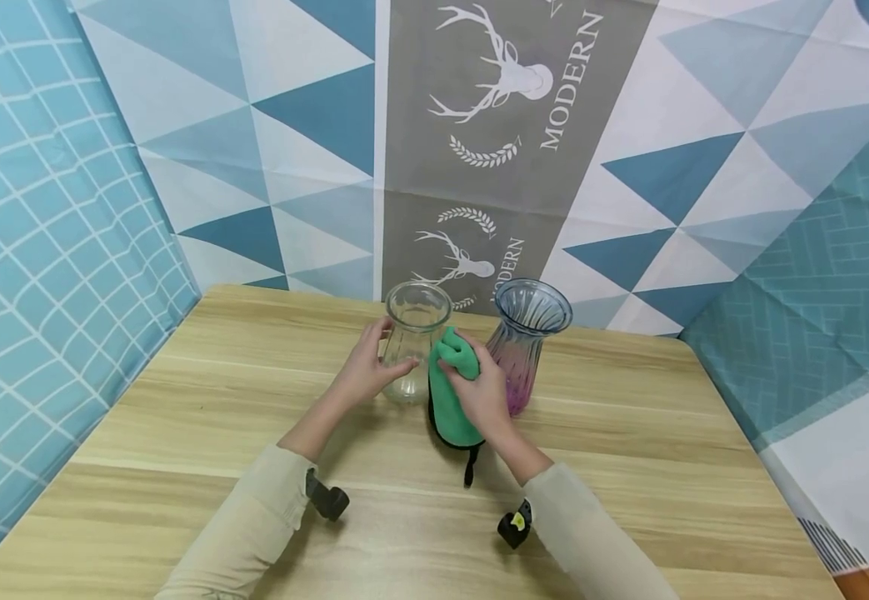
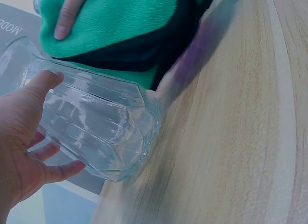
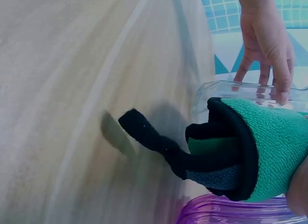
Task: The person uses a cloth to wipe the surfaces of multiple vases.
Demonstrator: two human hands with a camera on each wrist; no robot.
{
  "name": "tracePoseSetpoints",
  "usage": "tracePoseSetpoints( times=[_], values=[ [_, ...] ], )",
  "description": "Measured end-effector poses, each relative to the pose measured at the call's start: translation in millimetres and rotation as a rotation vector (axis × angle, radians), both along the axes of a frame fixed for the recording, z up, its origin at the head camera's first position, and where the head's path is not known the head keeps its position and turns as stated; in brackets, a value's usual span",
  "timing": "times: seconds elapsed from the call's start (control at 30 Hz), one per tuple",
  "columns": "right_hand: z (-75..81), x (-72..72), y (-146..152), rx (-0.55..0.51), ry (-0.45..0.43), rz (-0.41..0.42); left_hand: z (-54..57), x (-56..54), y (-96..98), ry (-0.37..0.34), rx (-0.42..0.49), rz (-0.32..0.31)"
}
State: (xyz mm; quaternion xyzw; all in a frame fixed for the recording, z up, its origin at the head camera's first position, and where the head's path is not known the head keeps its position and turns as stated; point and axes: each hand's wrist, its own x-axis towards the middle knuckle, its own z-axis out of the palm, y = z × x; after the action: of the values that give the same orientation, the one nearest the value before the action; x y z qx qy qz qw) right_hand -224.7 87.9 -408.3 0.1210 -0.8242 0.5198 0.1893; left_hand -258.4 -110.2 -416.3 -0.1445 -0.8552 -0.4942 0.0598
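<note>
A clear glass vase [image 1: 407, 367] with a flared rim stands upright at the back of the table. My left hand [image 1: 369, 367] is around its left side, thumb across the front and fingers behind; the left wrist view shows the thumb [image 2: 48, 80] over the glass. Just right of that vase, my right hand [image 1: 482, 387] grips a folded green cloth [image 1: 449, 408] with black edging and a black hanging loop [image 3: 144, 130]. The cloth's top is bunched between thumb and fingers. Behind the right hand stands a ribbed glass vase [image 1: 521, 358], blue-grey above and pink-purple below.
The wooden table [image 1: 254, 392] ends at a patterned cloth backdrop [image 1: 314, 150] close behind the vases. Blue tiled-pattern cloth [image 1: 44, 250] hangs at the left, and teal-patterned cloth [image 1: 824, 275] at the right. Both wrists wear black camera mounts [image 1: 327, 498].
</note>
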Motion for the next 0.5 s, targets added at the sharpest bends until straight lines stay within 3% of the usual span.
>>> tracePoseSetpoints(
  times=[0.2,0.5],
  values=[
    [6.8,-1.6,-2.3,-0.035,0.023,-0.009,0.6,-1.0,0.1,0.006,0.001,-0.001],
    [1.7,-5.6,-5.8,0.006,0.013,0.005,0.5,-0.7,-0.5,0.003,-0.006,-0.011]
  ],
)
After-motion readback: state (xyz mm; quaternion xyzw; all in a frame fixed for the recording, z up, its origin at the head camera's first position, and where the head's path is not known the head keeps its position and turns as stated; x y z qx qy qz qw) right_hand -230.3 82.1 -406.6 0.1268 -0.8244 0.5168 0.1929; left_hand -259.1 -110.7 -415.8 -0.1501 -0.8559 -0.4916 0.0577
